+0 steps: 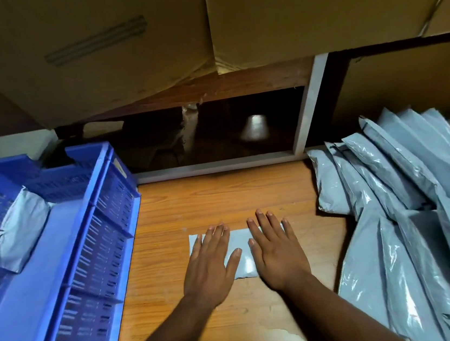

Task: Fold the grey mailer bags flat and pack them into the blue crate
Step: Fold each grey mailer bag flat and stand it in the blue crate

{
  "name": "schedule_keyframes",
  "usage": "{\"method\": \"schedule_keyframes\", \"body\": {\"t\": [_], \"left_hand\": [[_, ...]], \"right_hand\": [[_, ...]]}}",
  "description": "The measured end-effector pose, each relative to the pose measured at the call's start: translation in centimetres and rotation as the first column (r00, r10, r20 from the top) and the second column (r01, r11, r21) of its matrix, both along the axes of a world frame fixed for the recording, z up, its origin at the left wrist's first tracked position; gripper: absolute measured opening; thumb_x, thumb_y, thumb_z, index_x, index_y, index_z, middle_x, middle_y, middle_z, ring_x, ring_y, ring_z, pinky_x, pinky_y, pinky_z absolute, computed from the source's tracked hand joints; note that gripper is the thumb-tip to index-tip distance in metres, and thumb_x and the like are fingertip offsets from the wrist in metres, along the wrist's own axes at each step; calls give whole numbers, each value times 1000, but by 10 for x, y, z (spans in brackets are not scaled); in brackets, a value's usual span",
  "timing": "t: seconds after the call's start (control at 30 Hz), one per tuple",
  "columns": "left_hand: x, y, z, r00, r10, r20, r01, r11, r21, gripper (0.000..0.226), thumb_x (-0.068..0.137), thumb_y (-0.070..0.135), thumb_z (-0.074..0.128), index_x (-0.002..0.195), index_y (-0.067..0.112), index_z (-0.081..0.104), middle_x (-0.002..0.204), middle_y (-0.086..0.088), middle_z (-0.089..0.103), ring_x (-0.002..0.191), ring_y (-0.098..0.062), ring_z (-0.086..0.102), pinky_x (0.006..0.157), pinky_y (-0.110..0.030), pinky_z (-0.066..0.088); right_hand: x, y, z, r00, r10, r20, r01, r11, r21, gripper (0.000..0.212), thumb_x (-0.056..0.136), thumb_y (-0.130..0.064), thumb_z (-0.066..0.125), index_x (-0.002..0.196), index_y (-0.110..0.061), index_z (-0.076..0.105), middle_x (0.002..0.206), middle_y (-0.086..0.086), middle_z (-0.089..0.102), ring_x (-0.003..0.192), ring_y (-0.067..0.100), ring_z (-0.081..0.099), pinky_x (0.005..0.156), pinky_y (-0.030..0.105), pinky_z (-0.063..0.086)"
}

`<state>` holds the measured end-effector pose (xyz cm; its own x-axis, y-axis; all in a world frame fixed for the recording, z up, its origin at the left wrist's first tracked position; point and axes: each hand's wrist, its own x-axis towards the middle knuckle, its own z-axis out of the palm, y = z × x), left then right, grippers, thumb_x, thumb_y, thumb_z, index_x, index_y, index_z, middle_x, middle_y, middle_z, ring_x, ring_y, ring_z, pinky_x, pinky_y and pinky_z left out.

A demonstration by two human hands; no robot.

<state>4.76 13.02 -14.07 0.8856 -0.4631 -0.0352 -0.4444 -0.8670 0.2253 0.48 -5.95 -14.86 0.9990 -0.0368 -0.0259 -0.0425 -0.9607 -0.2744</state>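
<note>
A folded grey mailer bag point(241, 246) lies flat on the wooden table in front of me. My left hand point(211, 268) presses on its left part with straight, spread fingers. My right hand point(276, 252) presses flat on its right part the same way. The blue crate point(96, 242) stands at the left, and one folded grey mailer bag point(20, 233) leans against its far left wall. A pile of unfolded grey mailer bags point(410, 212) covers the right side of the table.
Large cardboard boxes point(200, 26) hang close overhead on a shelf. Behind the table a dark open shelf bay point(213, 132) has a grey frame. Bare wooden table point(221, 196) shows between the crate and the pile.
</note>
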Motion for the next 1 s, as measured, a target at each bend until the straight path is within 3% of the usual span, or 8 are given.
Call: {"method": "schedule_keyframes", "body": {"t": [0.2, 0.33, 0.43, 0.57, 0.67, 0.77, 0.9, 1.0], "left_hand": [[-1, 0, 6, 1000, 9, 4, -9, 999, -36, 69, 100, 64, -2, 161, 31, -7, 169, 11, -11, 157, -8, -8, 128, -38, -4], [-2, -3, 8, 997, -13, 71, 18, 997, -81, 64, 108, 48, 1, 159, 22, 32, 169, 3, 22, 157, -12, 6, 127, -44, 9], [-2, -3, -4, 999, -32, 37, 32, 999, -5, 63, 110, 41, 5, 157, 16, 38, 165, 0, 34, 155, -12, 15, 124, -41, 15], [-3, -5, -4, 999, -22, 24, 22, 1000, 15, 65, 109, 41, 1, 158, 17, 37, 167, 1, 29, 156, -15, 17, 124, -41, 15], [-4, -3, -2, 1000, -11, 28, 11, 1000, 9, 63, 109, 46, 4, 159, 21, 34, 169, 0, 19, 157, -17, 15, 124, -42, 12], [-6, 8, -4, 999, 41, 2, -41, 998, 42, 69, 104, 60, -1, 163, 28, 14, 172, 2, 0, 158, -14, -5, 126, -46, 2], [-6, 11, -1, 998, 42, -41, -40, 998, 54, 86, 90, 71, -22, 163, 27, -9, 169, 7, -18, 154, -9, -23, 126, -43, -9], [-4, 14, 1, 997, 57, -61, -54, 998, 44, 87, 88, 74, -21, 162, 29, -13, 167, 9, -25, 153, -9, -26, 126, -42, -11]], "right_hand": [[0, -5, 8, 1000, 17, -10, -16, 996, 84, 59, 110, -47, 9, 165, -26, 3, 169, -8, -14, 159, 16, -13, 127, 45, -11], [-3, 21, 11, 995, 66, 78, -73, 993, 92, 56, 112, -41, 17, 164, -24, 20, 170, -7, 7, 159, 14, 3, 128, 44, -3], [-8, 34, -1, 994, 96, 58, -99, 994, 55, 54, 113, -37, 19, 163, -19, 29, 170, -3, 19, 159, 17, 13, 127, 46, 5], [-7, 34, -4, 997, 77, 16, -78, 994, 72, 57, 112, -39, 14, 163, -20, 27, 171, -4, 18, 159, 17, 8, 127, 44, 4], [-8, 23, -2, 994, 105, -7, -104, 989, 103, 61, 109, -47, 5, 165, -26, 15, 170, -12, -1, 159, 12, -3, 127, 39, -8], [-18, 1, -4, 999, 35, -27, -34, 999, 19, 62, 108, -53, 3, 165, -28, -2, 169, -13, -14, 156, 8, -18, 125, 39, -18], [-27, -6, -3, 999, -27, -26, 28, 1000, 9, 64, 108, -56, 5, 165, -27, -2, 171, -9, -13, 156, 10, -19, 125, 41, -16], [-29, -7, -2, 993, -116, -19, 116, 993, 29, 68, 106, -59, 5, 164, -23, -1, 171, -7, -13, 157, 14, -17, 126, 42, -13]]}}
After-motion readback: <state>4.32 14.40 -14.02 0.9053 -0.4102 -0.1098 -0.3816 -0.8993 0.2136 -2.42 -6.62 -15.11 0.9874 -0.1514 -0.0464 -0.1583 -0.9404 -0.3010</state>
